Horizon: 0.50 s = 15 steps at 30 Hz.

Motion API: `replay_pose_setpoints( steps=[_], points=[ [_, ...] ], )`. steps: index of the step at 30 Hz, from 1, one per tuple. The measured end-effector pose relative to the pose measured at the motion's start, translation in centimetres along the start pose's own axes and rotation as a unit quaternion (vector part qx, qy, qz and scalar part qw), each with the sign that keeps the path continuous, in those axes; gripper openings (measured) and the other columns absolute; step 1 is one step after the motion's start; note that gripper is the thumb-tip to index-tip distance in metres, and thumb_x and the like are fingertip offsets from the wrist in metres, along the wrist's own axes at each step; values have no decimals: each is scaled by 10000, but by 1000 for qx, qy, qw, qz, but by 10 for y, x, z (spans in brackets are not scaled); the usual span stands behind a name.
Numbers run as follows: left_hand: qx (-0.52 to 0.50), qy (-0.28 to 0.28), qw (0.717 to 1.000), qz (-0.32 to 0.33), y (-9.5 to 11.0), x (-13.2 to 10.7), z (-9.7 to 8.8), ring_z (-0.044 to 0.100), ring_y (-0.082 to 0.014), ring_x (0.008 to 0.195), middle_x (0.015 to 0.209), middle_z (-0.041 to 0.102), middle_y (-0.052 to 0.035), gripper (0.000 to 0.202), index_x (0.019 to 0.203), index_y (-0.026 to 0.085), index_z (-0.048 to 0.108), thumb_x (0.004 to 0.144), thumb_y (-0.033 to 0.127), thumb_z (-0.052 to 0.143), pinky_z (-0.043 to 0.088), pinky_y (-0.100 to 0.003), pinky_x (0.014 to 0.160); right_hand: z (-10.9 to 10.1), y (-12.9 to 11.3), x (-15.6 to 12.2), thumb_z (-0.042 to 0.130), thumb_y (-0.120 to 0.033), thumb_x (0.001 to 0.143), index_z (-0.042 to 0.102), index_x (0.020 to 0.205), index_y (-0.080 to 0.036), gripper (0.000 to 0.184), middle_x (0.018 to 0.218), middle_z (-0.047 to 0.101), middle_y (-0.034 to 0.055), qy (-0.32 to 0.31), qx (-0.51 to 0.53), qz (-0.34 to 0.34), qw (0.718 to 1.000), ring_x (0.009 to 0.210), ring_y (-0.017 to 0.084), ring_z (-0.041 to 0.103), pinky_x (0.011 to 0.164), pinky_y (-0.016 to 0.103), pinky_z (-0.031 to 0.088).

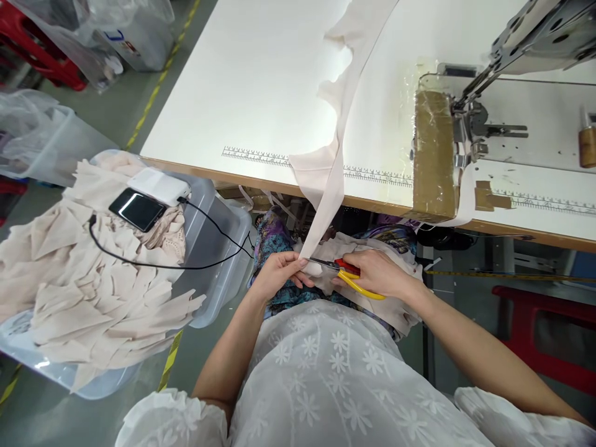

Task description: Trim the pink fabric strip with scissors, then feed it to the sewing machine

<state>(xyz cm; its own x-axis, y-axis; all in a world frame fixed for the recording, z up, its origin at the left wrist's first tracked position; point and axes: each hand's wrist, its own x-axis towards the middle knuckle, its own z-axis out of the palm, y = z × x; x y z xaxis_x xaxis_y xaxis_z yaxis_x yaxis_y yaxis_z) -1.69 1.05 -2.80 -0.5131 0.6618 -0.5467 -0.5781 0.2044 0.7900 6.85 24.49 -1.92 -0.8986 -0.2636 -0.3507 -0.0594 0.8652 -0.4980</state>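
Note:
A long cream fabric strip [326, 186] hangs from the white sewing table [261, 87] down over its front edge to my lap. My left hand [278, 272] pinches the strip's lower end, fingers closed on it. My right hand [379, 274] grips scissors [347, 273] with red and yellow handles. The blades point left and meet the strip just beside my left fingers. More cream fabric pieces [372, 261] lie across my lap under both hands.
A clear plastic bin [214, 248] at the left holds a heap of cream fabric cuts [93, 292], with a phone [137, 210] and a white power bank [158, 186] cabled on top. A sewing machine [488, 118] stands at the table's right. A red stool [544, 335] is at the lower right.

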Motion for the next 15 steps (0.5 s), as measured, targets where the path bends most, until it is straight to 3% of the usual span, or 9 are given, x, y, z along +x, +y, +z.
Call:
replay_pose_setpoints(
  steps=[8,15],
  points=[
    [12,-6,1000,-2,0,0,0,709,-176,619,733,740,-100,538,855,107,690,700,615,780,510,-206,538,-1,-2,0,457,-636,938,530,721,-210,484,630,563,32,-13,-32,11,999,560,190,504,529,294,204],
    [10,-14,1000,-9,-2,1,0,699,-174,600,655,714,-80,534,817,115,665,713,630,763,503,-211,537,-1,-11,10,587,-457,912,558,712,-199,328,626,571,37,-9,-28,28,999,567,190,520,527,298,185]
  ],
)
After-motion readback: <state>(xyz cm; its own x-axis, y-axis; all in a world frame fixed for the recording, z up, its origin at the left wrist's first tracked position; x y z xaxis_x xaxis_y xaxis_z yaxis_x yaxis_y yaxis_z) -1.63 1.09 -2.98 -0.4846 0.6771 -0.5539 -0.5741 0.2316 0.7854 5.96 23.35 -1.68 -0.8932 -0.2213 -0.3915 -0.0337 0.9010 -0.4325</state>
